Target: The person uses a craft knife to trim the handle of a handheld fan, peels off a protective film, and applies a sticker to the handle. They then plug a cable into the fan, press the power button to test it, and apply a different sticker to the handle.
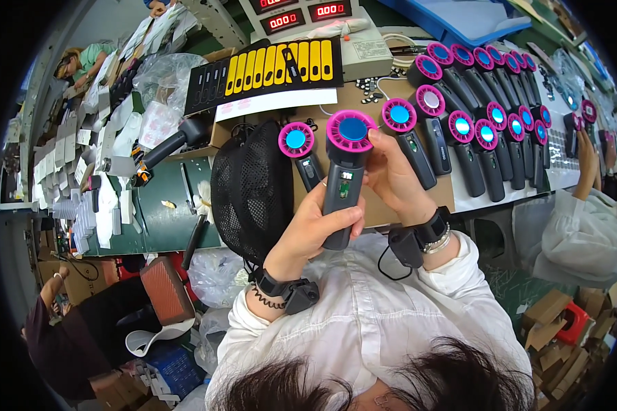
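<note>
My left hand [315, 219] is wrapped round the dark grey handle of a handheld fan [346, 164], its thumb lying across the front. The fan has a pink ring, a blue centre, and a small window in the handle showing a green part. Fingers of my right hand [396, 175] grip the right side of its head, by the pink rim. Just left of it on the table lies a similar fan [296, 140] with a light blue centre. Another fan [400, 116] rests on the right, beside one with a whitish centre [430, 101].
Several more fans [485, 135] lie in rows at the right. A black mesh bag [248, 192] stands left of my hands. Behind are a sheet of yellow strips [315, 60] and a device with red displays [281, 22]. Co-workers' arms show at right [586, 164] and lower left [51, 291].
</note>
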`<state>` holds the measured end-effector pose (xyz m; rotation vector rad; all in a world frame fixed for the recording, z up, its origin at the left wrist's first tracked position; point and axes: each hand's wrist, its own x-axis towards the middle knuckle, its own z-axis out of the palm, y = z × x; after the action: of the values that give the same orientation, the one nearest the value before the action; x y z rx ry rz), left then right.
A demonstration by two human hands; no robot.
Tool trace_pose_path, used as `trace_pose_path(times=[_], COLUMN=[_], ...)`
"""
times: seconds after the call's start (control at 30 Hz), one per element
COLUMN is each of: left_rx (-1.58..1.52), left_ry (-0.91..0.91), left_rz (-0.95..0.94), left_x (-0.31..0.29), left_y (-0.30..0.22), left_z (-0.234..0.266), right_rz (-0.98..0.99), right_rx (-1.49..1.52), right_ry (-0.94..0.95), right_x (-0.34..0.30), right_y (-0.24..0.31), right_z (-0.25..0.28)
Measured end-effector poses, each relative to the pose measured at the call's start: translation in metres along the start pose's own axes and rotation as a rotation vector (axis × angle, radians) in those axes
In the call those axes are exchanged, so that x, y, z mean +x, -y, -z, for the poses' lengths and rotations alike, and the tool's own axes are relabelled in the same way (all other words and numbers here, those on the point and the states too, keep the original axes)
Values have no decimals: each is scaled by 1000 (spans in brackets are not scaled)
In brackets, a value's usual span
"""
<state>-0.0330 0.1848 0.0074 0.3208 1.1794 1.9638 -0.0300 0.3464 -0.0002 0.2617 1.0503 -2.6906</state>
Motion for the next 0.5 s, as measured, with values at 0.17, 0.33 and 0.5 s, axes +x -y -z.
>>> trace_pose_path(times=[0.17,0.33,0.5], left_rx=[-159,-150,-262], left_ry=[-57,-183,-249], left_rz=[73,104,142], left_x=[5,7,12], left_y=[9,20,39], left_z=[3,0,-3], right_rz=[272,304,363], right_rx=[-528,-598,-643], right_ry=[-48,-61,-208], right_x=[17,23,16], right_y=[-4,0,9], right_z=[22,28,54])
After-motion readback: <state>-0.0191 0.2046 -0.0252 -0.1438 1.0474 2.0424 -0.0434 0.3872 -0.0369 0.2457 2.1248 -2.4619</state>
